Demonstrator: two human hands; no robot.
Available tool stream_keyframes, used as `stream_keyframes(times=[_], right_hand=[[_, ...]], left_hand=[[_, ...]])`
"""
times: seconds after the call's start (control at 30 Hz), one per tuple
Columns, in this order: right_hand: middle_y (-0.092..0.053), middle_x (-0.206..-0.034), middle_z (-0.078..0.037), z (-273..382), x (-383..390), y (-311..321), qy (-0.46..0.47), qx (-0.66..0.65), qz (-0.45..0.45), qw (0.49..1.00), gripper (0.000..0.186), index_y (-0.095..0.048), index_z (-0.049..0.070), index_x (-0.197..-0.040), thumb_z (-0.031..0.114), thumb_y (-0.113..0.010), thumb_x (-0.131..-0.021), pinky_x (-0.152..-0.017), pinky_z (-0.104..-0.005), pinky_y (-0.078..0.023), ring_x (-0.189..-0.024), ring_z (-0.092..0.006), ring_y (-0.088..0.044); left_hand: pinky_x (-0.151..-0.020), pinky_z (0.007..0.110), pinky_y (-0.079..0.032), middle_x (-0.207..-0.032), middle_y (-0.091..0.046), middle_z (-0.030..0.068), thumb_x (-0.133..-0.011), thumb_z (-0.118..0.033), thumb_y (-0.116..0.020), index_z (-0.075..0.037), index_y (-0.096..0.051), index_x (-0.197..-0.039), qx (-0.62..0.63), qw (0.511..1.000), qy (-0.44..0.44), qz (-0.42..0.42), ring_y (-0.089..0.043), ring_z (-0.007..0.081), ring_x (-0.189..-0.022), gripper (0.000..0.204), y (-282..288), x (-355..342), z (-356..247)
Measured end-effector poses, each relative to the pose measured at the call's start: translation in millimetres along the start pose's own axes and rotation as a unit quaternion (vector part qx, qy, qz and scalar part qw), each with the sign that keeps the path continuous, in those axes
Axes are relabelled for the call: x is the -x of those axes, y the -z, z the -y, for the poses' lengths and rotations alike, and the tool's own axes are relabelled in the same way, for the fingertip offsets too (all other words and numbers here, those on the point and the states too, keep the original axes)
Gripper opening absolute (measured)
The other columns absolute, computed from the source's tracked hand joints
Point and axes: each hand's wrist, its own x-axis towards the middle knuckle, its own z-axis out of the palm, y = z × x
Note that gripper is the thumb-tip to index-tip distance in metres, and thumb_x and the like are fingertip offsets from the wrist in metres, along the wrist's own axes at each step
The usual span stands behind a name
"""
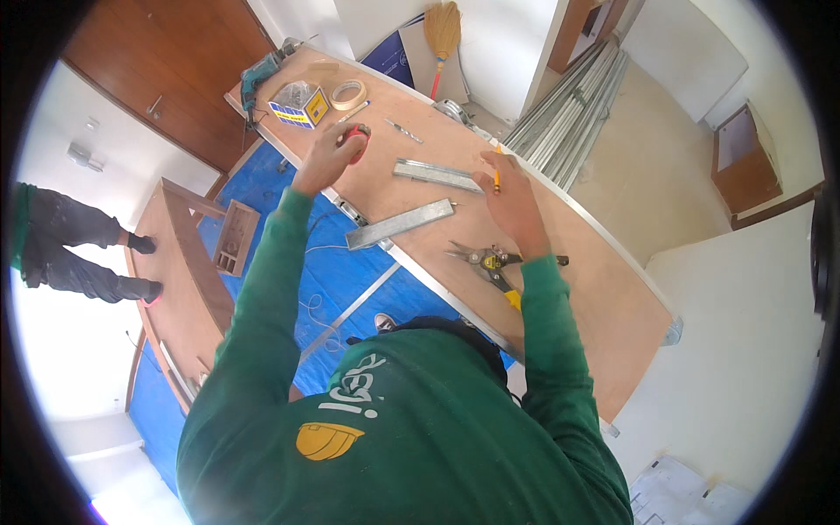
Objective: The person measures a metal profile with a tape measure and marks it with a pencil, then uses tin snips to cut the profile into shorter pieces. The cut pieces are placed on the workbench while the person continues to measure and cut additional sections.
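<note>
My left hand (pixel 325 160) is closed round a small red and dark tape measure (pixel 360 143), held over the wooden tabletop; its tape is not visible. Between the fingers of my right hand (pixel 512 199) stands a yellow pencil (pixel 498 169). A short metal channel (pixel 433 173) lies with one end at that hand. Nearer to me, a second metal channel (pixel 401 224) lies slantwise, reaching past the table's near edge. Tin snips (pixel 490 261) with black and yellow handles rest partly under my right forearm, jaws apart.
Toward the table's far left end are a power drill (pixel 256 79), an open box (pixel 300 105), a tape roll (pixel 348 94) and a drill bit (pixel 403 131). Long metal profiles (pixel 569 114) and a broom (pixel 443 35) lie beyond. A person (pixel 74 241) stands on a wooden structure at left.
</note>
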Motion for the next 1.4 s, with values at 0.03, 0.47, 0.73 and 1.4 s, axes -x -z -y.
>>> stream_keyframes(times=[0.03, 0.47, 0.73, 1.4], right_hand=[[-0.072, -0.134, -0.015, 21.1, 9.1, 8.2, 0.009, -0.042, 0.007, 0.999, 0.039, -0.067, 0.007, -0.147, 0.026, -0.072, -0.113, -0.103, -0.0442, -0.057, -0.121, -0.0317, -0.073], [-0.071, -0.121, -0.002, 68.8, 112.6, -52.7, -0.167, -0.333, 0.283, 0.884, 0.024, -0.071, 0.004, -0.130, 0.009, -0.079, -0.108, -0.097, -0.0297, -0.057, -0.111, -0.0113, -0.068], [-0.069, -0.111, 0.000, 67.1, 108.5, -77.1, -0.253, -0.451, 0.334, 0.788, 0.025, -0.070, 0.005, -0.133, 0.008, -0.073, -0.108, -0.088, -0.0259, -0.055, -0.098, -0.0098, -0.066], [-0.077, -0.099, -0.019, -5.5, 38.9, -78.3, 0.005, 0.028, -0.008, 1.000, 0.015, -0.069, 0.001, -0.111, 0.007, -0.077, -0.101, -0.083, -0.0451, -0.060, -0.092, -0.0359, -0.077]], left_hand=[[-0.096, 0.037, -0.060, -0.118, -0.076, 0.0125, -0.112, -0.043, -0.063, -0.001, -0.071, -0.149, 0.113, 0.993, 0.026, 0.021, -0.074, 0.0255, -0.110, 0.056, -0.4, 24.2, -20.2], [-0.084, 0.046, -0.060, -0.102, -0.076, 0.0230, -0.094, -0.061, -0.090, 0.000, -0.064, -0.126, 0.101, 0.991, 0.003, 0.091, -0.077, 0.0363, -0.091, 0.073, -68.0, 213.9, -105.3], [-0.086, 0.049, -0.061, -0.103, -0.077, 0.0244, -0.094, -0.054, -0.091, -0.002, -0.064, -0.133, 0.050, 0.994, 0.061, 0.076, -0.079, 0.0440, -0.097, 0.070, -40.9, 220.9, -101.3], [-0.094, 0.053, -0.064, -0.110, -0.085, 0.0173, -0.101, -0.048, -0.067, -0.013, -0.089, -0.120, -0.209, 0.946, 0.201, 0.146, -0.081, 0.0403, -0.102, 0.045, -10.0, 173.4, 19.5]])
